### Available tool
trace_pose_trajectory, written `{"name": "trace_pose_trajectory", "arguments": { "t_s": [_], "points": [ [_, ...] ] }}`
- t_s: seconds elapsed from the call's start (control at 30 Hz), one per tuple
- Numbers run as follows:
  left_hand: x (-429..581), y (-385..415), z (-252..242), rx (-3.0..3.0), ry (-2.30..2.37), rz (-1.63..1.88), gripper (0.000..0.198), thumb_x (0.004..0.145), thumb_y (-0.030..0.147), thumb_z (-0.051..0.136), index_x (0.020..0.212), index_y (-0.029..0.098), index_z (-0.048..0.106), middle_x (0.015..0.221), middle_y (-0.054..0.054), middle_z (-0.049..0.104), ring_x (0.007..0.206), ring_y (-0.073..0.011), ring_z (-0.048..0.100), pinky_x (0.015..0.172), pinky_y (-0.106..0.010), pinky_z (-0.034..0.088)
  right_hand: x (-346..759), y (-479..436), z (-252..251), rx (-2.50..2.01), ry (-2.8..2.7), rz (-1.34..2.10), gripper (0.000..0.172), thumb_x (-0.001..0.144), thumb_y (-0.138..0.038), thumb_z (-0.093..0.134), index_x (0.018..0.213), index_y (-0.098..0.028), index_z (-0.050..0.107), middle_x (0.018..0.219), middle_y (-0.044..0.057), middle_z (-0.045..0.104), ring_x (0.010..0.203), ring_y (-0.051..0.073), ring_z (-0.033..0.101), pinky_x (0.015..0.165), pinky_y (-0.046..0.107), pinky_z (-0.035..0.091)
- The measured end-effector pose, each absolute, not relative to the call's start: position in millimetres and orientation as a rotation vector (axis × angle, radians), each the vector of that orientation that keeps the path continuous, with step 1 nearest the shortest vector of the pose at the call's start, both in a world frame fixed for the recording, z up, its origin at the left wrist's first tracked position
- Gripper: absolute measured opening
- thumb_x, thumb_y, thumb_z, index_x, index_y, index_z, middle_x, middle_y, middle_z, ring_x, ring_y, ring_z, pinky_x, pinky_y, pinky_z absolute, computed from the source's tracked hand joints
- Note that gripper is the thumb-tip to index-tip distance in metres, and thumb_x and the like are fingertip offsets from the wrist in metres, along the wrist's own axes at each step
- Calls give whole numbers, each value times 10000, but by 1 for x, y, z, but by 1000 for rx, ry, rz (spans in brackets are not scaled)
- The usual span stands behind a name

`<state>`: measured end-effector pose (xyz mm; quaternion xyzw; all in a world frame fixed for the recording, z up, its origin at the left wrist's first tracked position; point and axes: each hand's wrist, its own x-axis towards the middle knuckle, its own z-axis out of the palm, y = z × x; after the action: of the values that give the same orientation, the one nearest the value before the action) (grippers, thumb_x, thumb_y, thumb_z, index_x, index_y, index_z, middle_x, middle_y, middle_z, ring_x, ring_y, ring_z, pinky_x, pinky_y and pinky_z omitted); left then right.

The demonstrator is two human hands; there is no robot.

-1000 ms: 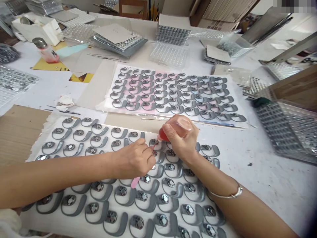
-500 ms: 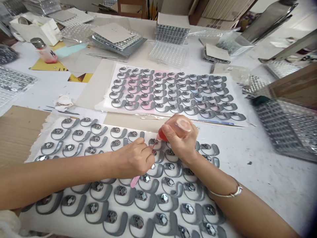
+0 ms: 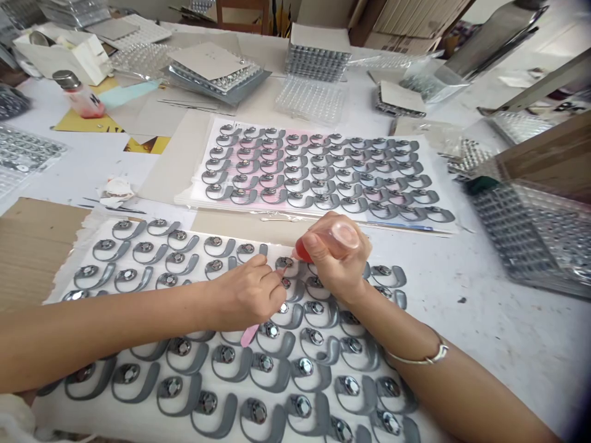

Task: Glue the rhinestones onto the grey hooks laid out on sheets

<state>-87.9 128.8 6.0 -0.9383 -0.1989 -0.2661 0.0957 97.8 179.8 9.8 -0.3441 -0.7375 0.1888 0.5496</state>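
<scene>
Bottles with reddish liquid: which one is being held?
The tipped bottle in the right hand; the grey-capped bottle stands, no hand touching it, at upper left.

This is a small workshop I'm standing in, set up for piecework by hand. Dozens of matching grey curved pieces (image 3: 301, 405), each with a faceted stud, lie in rows on a white sheet (image 3: 69, 413), and a farther sheet (image 3: 196, 195) carries more alike. The white surface (image 3: 489, 344) is scuffed and specked, crowded with a clear plastic tray (image 3: 310, 101), a card-topped stack (image 3: 318, 60) and a pink-smeared bottle (image 3: 85, 101); brown cardboard (image 3: 406, 24) leans behind.
</scene>
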Motion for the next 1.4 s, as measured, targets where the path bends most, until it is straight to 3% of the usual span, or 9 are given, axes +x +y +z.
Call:
{"name": "trace_pose_trajectory", "arguments": {
  "t_s": [0.33, 1.4],
  "points": [
    [-89, 129, 3, -2774, -595, -795, 243, 890, 3, 495, 685, 110, 570, 647, -97, 649, 575, -167, 550, 590, -305, 437, 99, 182, 9, -825, -1737, 430, 169, 856, -231, 660, 726, -208, 555, 636, -3, 565, 571, 139, 541, 557, 321, 441],
    [-89, 128, 6, -2787, -601, -775, 246, 903, 8, 494, 694, 111, 570, 638, -76, 643, 563, -157, 540, 597, -300, 445, 97, 181, 9, -800, -1730, 326, 194, 869, -282, 635, 722, -233, 519, 605, 4, 569, 534, 159, 523, 522, 352, 459]
  ]
}}
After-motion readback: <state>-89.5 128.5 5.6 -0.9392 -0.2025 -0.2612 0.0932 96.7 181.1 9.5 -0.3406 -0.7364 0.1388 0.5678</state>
